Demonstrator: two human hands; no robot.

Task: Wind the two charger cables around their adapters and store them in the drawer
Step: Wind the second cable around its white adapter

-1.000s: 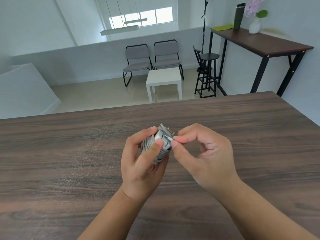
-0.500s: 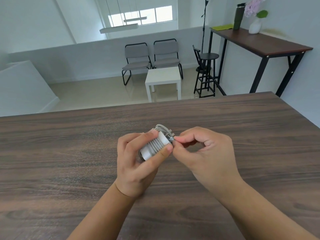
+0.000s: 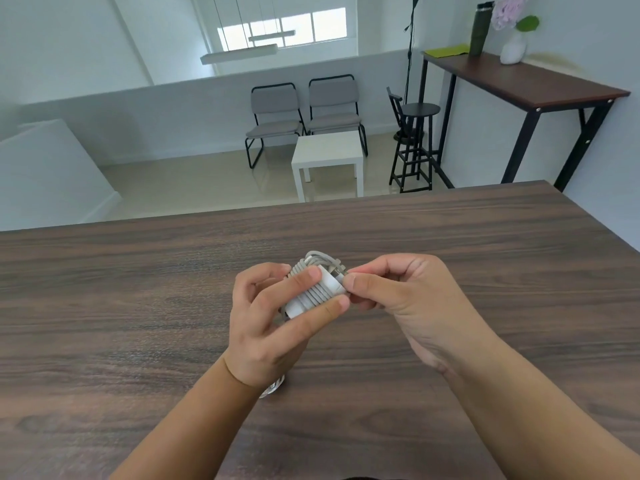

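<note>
Above dark wood table (image 3: 138, 306), mid-frame: left hand (image 3: 277, 323) grips white adapter (image 3: 317, 292), thumb and index curled round wound cable (image 3: 320, 259). Adapter now turned flatter than a second ago, coils facing camera. Right hand (image 3: 398, 296) still pinches cable end (image 3: 341, 273) at adapter's top corner. Both hands slightly lower in view. Drawer not visible.

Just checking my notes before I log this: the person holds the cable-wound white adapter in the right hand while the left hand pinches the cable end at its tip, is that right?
Not quite: the hands are swapped. In the head view the left hand holds the white adapter with the cable wound round it, while the right hand pinches the cable end at its tip.
</note>
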